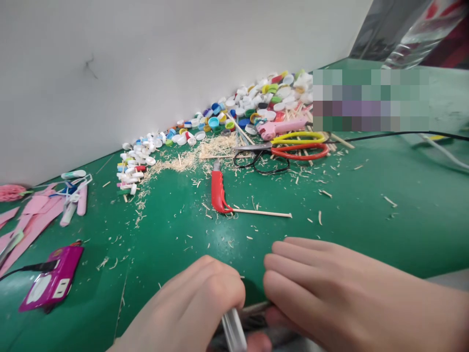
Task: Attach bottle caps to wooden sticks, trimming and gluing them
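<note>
My left hand [198, 303] is closed at the near table edge, its fingers curled round a whitish, ridged plastic strip [234, 330] whose kind I cannot make out. To its right, my right hand [326, 288] has its fingers bent down and pressed together, the thumb underneath. Whatever it may grip is hidden and blurred. Beyond both hands lies a red-handled utility knife [218, 190] on the green table [168, 220]. A thin wooden stick [262, 213] touches the bottom of its handle.
Scissors [298, 145] and a pink glue gun [282, 128] lie behind the knife, among wood shavings [216, 146]. Many bottle caps [216, 115] line the wall. A purple power strip [54, 276] and pink strips [40, 210] are left; a bottle [421, 41] stands back right.
</note>
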Demonstrator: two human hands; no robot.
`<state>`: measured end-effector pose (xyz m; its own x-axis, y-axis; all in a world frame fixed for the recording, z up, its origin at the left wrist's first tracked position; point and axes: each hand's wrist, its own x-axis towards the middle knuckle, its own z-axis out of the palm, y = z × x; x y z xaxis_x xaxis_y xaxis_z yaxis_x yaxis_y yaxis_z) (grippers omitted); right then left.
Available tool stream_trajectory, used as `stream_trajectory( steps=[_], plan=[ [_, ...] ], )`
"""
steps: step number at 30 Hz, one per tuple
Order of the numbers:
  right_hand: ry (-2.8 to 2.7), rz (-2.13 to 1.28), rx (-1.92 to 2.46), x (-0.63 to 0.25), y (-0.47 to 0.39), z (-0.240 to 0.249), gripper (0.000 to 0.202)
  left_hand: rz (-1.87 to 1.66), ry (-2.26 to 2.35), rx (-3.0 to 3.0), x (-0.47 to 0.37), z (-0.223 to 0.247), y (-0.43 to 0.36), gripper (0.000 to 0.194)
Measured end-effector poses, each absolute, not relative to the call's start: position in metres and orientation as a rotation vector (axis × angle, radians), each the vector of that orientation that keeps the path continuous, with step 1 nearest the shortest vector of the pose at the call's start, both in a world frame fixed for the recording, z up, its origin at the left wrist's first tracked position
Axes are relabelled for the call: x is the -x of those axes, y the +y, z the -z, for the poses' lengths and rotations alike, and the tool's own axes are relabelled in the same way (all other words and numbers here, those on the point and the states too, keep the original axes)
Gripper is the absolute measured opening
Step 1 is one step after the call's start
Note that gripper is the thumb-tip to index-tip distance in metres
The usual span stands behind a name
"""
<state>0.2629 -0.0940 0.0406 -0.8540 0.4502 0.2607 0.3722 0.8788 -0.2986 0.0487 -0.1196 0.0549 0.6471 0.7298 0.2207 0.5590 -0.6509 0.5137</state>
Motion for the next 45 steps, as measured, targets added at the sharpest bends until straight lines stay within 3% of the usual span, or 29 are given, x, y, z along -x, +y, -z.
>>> stream_trajectory(
  steps=[13,17,20,24,29,33,39,45],
  plan=[
    [-2.801,-0.212,0.557,-0.272,-0.084,-0.030,0.020,-0.663,1.016,-2.696,-0.055,-0.049,-0.110,0.009],
    [-2.669,-0.107,0.580,-0.254,-0.081,-0.025,0.014,-0.756,1.113,-2.872,-0.065,-0.048,-0.105,0.018],
    [-2.610,-0.297,0.670,-0.241,-0.073,-0.021,0.006,-0.804,1.238,-2.853,-0.069,-0.050,-0.101,0.015],
    [-2.777,-0.552,0.656,-0.235,-0.064,-0.011,0.013,-0.639,1.254,-2.692,-0.063,-0.053,-0.103,0.010],
    [-2.780,-0.279,0.467,-0.242,-0.071,-0.001,0.030,-0.426,1.182,-2.646,-0.055,-0.056,-0.114,0.010],
    [-2.717,-0.251,0.475,-0.246,-0.072,-0.005,0.035,-0.434,1.216,-2.612,-0.056,-0.060,-0.115,0.010],
    [-2.640,-0.156,0.505,-0.244,-0.068,-0.011,0.030,-0.555,1.338,-2.642,-0.059,-0.053,-0.108,0.012],
    [-2.525,-0.195,0.543,-0.228,-0.066,-0.010,0.014,-0.961,1.391,-2.987,-0.068,-0.046,-0.099,0.017]
  ],
)
